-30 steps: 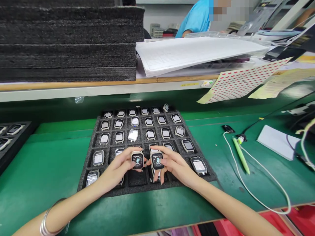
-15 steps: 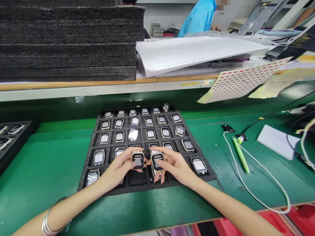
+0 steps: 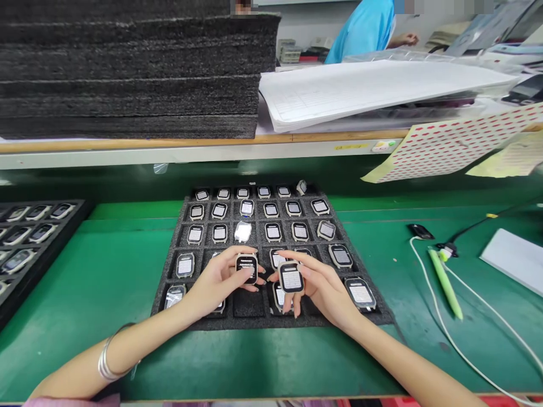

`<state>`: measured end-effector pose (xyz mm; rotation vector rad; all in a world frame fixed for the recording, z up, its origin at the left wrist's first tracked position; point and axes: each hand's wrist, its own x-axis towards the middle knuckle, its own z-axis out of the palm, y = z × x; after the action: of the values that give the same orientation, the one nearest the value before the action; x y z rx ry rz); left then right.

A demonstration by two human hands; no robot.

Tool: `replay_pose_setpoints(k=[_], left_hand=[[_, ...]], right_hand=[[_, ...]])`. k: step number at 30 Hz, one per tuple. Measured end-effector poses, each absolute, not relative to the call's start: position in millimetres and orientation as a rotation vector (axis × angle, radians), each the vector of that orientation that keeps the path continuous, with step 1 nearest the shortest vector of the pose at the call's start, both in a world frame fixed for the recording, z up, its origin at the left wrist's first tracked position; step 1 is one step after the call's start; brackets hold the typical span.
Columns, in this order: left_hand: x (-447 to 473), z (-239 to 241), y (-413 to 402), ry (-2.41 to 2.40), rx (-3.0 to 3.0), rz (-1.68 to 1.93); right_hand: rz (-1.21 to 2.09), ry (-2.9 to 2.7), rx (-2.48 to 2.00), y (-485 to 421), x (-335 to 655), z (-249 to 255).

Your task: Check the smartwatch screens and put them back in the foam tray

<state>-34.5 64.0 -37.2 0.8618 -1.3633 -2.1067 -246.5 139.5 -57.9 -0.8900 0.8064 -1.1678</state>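
My left hand point(image 3: 223, 280) is closed around a smartwatch case point(image 3: 246, 261) without a strap, its thumb on the lit black screen with white text lines. Beside it, my right hand point(image 3: 324, 282) grips a second smartwatch point(image 3: 291, 278), whose screen shows a white table-like page. That thumb rests at the watch's upper right edge. Both watches are held above a black foam tray point(image 3: 203, 322) with rows of similar watches in its compartments. Most of those screens show white pages. One watch point(image 3: 243, 232) in the third row is bright with glare. My hands partly cover the front rows.
Another foam tray point(image 3: 80, 212) of watches lies at the left. A green pen-like tool point(image 3: 445, 285), a white cable point(image 3: 432, 308) and a white pad point(image 3: 513, 260) lie right. Above, a shelf carries stacked black foam point(image 3: 127, 73) and papers point(image 3: 373, 85). A person in blue point(image 3: 360, 31) is behind.
The right-hand watch's screen has switched from black text menu to white page, and my right thumb has moved to its edge. The left thumb has slid right across its screen. My view has shifted left.
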Motion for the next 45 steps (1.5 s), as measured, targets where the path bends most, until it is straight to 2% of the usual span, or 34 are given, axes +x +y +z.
replay_pose_setpoints(k=[19, 33, 45], left_hand=[[-34.5, -37.1, 63.9, -1.375, 0.885, -2.055], [-31.5, -44.4, 67.6, -1.926, 1.033, -1.511], [-35.5, -36.7, 60.7, -1.882, 0.915, -1.424]], right_hand=[[-1.158, 0.82, -0.883, 139.0, -245.1, -57.4], [-1.133, 0.861, -0.892, 139.1, -243.8, -60.9], [-1.11, 1.095, -0.83, 135.0, -241.7, -49.5]])
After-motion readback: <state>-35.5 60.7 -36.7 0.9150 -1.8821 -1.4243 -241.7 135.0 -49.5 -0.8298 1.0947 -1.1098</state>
